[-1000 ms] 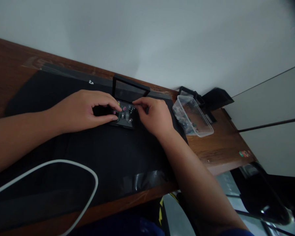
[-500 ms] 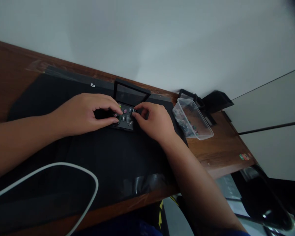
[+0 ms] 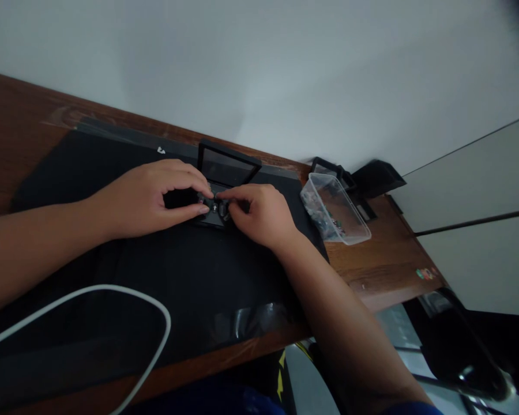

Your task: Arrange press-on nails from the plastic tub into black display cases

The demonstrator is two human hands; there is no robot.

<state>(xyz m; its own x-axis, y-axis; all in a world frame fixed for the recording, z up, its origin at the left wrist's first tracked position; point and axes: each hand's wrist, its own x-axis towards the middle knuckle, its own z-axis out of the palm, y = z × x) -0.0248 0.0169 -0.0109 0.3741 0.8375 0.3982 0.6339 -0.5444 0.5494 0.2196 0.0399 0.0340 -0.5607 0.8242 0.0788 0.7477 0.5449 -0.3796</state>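
A small black case (image 3: 216,218) lies on the dark mat, its framed clear lid (image 3: 227,167) standing up at the back. Several tiny shiny pieces (image 3: 215,207) sit inside; their kind is too small to make out. My left hand (image 3: 155,193) rests at the case's left end, thumb and index fingertips apart over it. From the right, my right hand (image 3: 262,213) reaches over the case. Its index finger points left among the pieces, close to the left fingertips, with the thumb lower and apart from it. Both hands hide much of the case.
Right of the mat (image 3: 177,271) stands a clear plastic tub (image 3: 357,241) with small bagged pieces in it. Black boxes (image 3: 378,177) are behind it by the wall. A white cable (image 3: 108,287) loops across the front left. A white scrap (image 3: 161,150) lies near the back.
My right hand has moved left over the case, and its index finger has stretched out toward my left fingertips. My left hand has stayed nearly in place. The view has shifted slightly.
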